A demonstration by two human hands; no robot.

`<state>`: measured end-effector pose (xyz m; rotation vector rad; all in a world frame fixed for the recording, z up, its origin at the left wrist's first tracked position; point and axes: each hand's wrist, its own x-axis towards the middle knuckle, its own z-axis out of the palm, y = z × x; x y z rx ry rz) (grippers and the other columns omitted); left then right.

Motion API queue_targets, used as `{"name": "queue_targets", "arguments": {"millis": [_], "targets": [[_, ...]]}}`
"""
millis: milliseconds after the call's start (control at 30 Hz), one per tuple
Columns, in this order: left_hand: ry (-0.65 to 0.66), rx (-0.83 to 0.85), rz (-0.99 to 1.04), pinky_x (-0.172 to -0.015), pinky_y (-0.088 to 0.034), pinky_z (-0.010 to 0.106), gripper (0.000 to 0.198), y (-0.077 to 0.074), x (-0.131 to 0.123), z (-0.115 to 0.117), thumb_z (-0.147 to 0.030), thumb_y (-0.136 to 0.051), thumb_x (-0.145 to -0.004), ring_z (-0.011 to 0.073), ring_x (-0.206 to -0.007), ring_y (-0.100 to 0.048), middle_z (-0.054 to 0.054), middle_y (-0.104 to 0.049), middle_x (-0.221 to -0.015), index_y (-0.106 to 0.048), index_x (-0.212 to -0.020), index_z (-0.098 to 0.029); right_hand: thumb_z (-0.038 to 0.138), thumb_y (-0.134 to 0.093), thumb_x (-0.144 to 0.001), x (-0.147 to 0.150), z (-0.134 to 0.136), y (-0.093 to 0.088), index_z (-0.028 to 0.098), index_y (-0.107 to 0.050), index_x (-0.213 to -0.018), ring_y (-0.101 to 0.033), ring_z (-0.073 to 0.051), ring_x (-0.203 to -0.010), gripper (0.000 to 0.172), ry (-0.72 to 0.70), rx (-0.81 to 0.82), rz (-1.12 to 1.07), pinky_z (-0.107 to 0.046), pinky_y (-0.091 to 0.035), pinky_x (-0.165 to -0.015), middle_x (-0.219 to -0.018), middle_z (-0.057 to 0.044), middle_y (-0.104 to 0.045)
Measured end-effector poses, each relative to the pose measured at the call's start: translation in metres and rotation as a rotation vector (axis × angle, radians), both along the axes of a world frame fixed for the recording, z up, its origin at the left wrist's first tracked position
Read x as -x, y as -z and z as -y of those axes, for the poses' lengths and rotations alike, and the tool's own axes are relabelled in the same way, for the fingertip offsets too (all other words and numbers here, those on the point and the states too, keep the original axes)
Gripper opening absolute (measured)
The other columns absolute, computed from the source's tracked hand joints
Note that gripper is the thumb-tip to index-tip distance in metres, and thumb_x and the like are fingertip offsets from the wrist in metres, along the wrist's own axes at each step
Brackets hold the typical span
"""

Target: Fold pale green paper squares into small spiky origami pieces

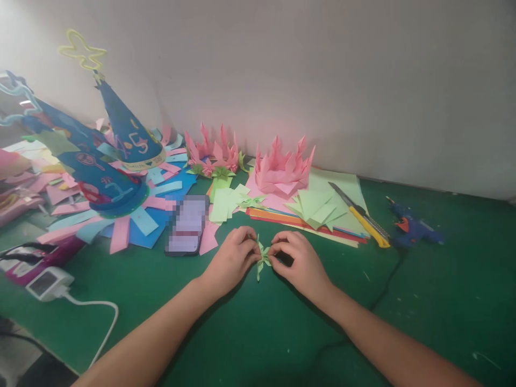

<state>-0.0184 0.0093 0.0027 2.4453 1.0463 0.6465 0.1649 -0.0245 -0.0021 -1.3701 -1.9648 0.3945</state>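
Between my two hands is a small folded piece of light green paper [264, 259] with several pointed tips, just above the green table. My left hand [238, 257] pinches its left side between thumb and fingers. On the right side, the thumb and fingertips of my right hand [297, 259] close on it as well. Past my hands lie light green paper squares [318, 207] on a stack of coloured sheets [346, 234]. A pink folded-paper crown [282, 172] stands behind them, and a second pink crown with green leaves [213, 156] is to its left.
A yellow box cutter [373, 228] with its blade out and a blue glue gun [417, 228] lie at the right. A phone [187, 226] is left of my hands. Blue paper cone hats [129, 123], paper strips, and a white charger [50, 283] with its cable occupy the left.
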Motion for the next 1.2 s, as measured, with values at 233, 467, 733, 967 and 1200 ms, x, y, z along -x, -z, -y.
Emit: {"name": "queue_targets", "arguments": {"millis": [233,467,733,967,1200], "targets": [[0.19,-0.162,-0.139,-0.081,-0.043,0.033,0.017,0.001,0.003,-0.009,-0.018,-0.044,-0.091,0.0179,-0.087,-0.051,0.003,-0.062,-0.093,-0.058,-0.08,-0.017,0.012,-0.059,-0.076,0.001,-0.001,0.0,0.021,-0.063,-0.071,-0.054,-0.019,-0.082,0.011,0.007,0.008,-0.011,-0.033,-0.045,-0.073,-0.084,-0.004,-0.06],[0.117,-0.058,-0.054,-0.071,-0.042,0.029,0.019,0.0,0.002,-0.006,-0.017,-0.041,-0.092,0.0165,-0.078,-0.052,0.004,-0.063,-0.082,-0.059,-0.084,-0.018,0.011,-0.059,-0.077,0.0,-0.002,-0.002,0.021,-0.063,-0.072,-0.055,-0.019,-0.082,0.012,0.008,0.028,-0.012,-0.032,-0.045,-0.075,-0.082,-0.003,-0.059],[0.072,0.057,0.025,-0.073,-0.041,0.032,0.013,-0.006,0.0,0.004,-0.029,-0.06,-0.082,0.0183,-0.079,-0.052,0.003,-0.064,-0.085,-0.055,-0.087,-0.018,0.01,-0.059,-0.074,-0.001,0.0,-0.002,0.021,-0.061,-0.071,-0.054,-0.018,-0.079,0.012,0.003,0.025,-0.013,-0.031,-0.045,-0.071,-0.081,-0.003,-0.058],[0.047,0.118,0.051,-0.072,-0.042,0.03,0.015,-0.011,0.003,0.006,-0.012,-0.057,-0.074,0.0173,-0.079,-0.05,0.002,-0.062,-0.084,-0.053,-0.087,-0.019,0.009,-0.058,-0.075,0.001,0.0,-0.002,0.02,-0.061,-0.071,-0.053,-0.018,-0.079,0.013,-0.008,0.041,-0.018,-0.031,-0.044,-0.07,-0.081,-0.003,-0.057],[0.017,0.098,0.078,-0.069,-0.041,0.029,0.01,-0.006,0.0,0.003,-0.009,-0.054,-0.076,0.0161,-0.073,-0.051,0.0,-0.062,-0.074,-0.055,-0.079,-0.019,0.01,-0.058,-0.076,0.001,0.0,-0.003,0.021,-0.062,-0.072,-0.053,-0.018,-0.08,0.012,-0.033,0.015,-0.022,-0.032,-0.045,-0.071,-0.083,-0.003,-0.059]]}}
